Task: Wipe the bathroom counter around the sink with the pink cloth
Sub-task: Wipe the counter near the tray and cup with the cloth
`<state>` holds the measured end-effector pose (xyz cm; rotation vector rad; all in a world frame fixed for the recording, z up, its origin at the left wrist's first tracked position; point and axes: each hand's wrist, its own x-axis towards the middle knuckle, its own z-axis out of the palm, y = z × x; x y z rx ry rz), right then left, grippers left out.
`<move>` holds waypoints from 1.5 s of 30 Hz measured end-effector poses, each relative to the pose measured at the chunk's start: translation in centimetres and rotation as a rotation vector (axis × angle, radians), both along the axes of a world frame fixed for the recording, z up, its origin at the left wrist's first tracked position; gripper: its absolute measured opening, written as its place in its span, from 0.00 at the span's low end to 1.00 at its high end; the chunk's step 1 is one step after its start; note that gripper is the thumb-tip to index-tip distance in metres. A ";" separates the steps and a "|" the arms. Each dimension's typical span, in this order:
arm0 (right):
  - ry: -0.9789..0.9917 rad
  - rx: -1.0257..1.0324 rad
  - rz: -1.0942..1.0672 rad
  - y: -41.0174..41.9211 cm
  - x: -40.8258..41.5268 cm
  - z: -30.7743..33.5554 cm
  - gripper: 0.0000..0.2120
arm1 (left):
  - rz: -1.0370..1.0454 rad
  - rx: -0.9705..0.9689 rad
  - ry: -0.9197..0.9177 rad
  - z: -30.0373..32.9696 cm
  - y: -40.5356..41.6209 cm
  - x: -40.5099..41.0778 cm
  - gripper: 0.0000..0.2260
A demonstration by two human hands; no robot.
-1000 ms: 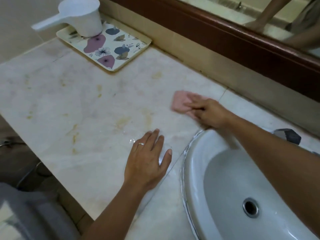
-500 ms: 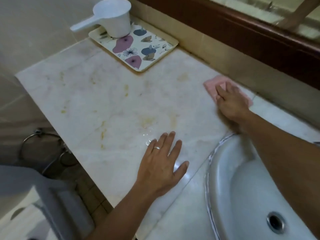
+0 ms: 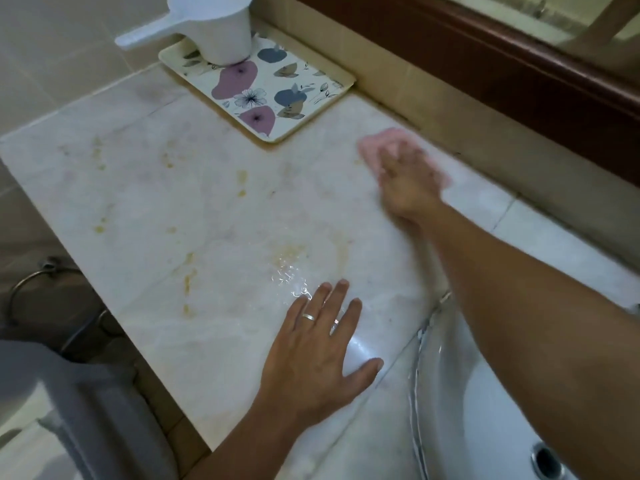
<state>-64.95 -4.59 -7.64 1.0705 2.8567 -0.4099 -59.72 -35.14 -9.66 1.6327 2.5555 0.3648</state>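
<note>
The pink cloth (image 3: 372,147) is pressed flat on the counter (image 3: 173,209) by the blurry right hand (image 3: 407,178), beyond the sink (image 3: 450,393), near the back wall; the left hand (image 3: 318,358) is laid flat, fingers spread, holding nothing, just beside the sink; a flowered tray (image 3: 277,81) with a white scoop (image 3: 214,29) is seen farther away.

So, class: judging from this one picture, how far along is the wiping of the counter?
Done: nothing looks clearly finished. In hand: the right hand presses the pink cloth on the counter by the back wall, blurred as if mid-stroke, while the left hand rests flat near the sink. Left: yellowish stains dot the counter's left and middle, and water lies by the left fingertips.
</note>
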 end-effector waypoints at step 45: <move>0.133 -0.020 0.310 3.1 -0.9 0.1 0.24 | 0.032 0.101 -0.002 -0.2 0.0 0.2 0.32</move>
